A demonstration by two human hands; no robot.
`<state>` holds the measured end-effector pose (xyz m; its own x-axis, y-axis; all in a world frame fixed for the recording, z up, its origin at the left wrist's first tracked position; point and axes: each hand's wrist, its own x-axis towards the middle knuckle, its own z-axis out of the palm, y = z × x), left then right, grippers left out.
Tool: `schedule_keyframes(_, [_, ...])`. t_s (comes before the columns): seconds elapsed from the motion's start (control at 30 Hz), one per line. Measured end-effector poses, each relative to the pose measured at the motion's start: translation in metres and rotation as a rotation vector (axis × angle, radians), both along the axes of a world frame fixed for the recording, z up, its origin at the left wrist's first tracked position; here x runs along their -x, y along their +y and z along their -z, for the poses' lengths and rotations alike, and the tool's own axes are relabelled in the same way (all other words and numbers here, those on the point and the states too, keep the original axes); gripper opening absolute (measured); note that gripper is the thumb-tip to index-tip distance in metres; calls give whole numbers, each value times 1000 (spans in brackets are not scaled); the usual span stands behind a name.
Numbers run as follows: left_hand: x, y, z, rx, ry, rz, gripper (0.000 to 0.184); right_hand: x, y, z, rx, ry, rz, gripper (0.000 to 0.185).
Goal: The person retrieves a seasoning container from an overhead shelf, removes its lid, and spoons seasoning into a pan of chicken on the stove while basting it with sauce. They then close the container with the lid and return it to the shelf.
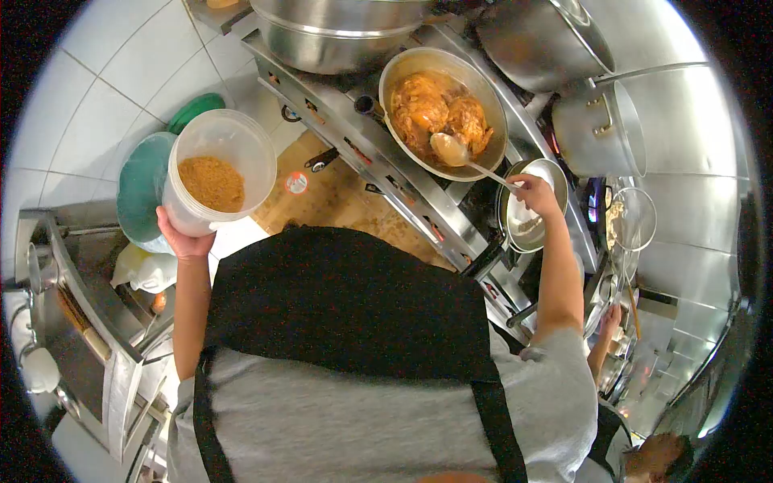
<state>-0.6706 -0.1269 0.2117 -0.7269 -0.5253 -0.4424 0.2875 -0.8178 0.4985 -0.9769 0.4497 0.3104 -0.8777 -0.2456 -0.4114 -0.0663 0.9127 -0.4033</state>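
Note:
My left hand [185, 236] grips a translucent plastic tub [225, 135] from below and the side. Orange-brown powder or crumbs [211, 183] cover the tub's bottom. In my right hand [534, 193] is the handle of a metal serving spoon [448, 150]. The spoon's bowl is over the large pan [497, 105] on the stove, close to browned pieces of meat [420, 105] in sauce. Beneath my right hand sits a smaller pan holding a white bowl [527, 235], partly hidden by the hand.
Large steel pots [342, 40] stand on the stove, with another pot [592, 133] farther right. A green bin [145, 189] is by the tiled wall. The pan handle [487, 258] sticks out toward me. At lower right, another person's hand [612, 319] works nearby.

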Motion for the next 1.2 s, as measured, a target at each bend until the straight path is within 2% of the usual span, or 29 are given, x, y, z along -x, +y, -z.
schedule_keyframes(0.17, [-9, 6, -4, 15, 12, -61, 73, 28, -12, 19, -41, -117, -44, 25])
schedule_keyframes(0.3, [-19, 5, -2, -4, -24, -103, 74, 39, -6, 38, -183, 59, -124, 26])
schedule_keyframes(0.4, [-21, 6, -2, -14, -11, -99, 74, 43, 7, 74, -141, 339, -309, 26])
schedule_keyframes(0.5, [-21, 8, -1, -28, -35, -118, 74, 20, -18, 64, -87, 178, -170, 26])
schedule_keyframes(0.67, [-15, 7, -5, 8, -14, -94, 74, 15, -3, 36, 57, -193, -24, 26])
schedule_keyframes(0.77, [-13, 2, 3, 13, 15, -78, 75, 14, -34, 12, 12, -100, -274, 25])
schedule_keyframes(0.8, [-12, 2, 5, 9, 30, -66, 75, 20, -42, 22, 21, -51, -379, 26])
schedule_keyframes(0.9, [-8, 5, 2, -11, 6, -66, 74, 21, -59, 29, -114, 12, -436, 28])
schedule_keyframes(0.93, [-9, 3, 4, -11, 19, -54, 74, 25, -41, 42, -55, 53, -509, 28])
schedule_keyframes(1.03, [-11, 5, 9, -19, 31, -44, 75, -4, -67, -21, -204, -483, -58, 27])
schedule_keyframes(1.2, [-2, 8, 1, 20, -60, -61, 74, 0, -75, 27, 226, -710, 277, 28])
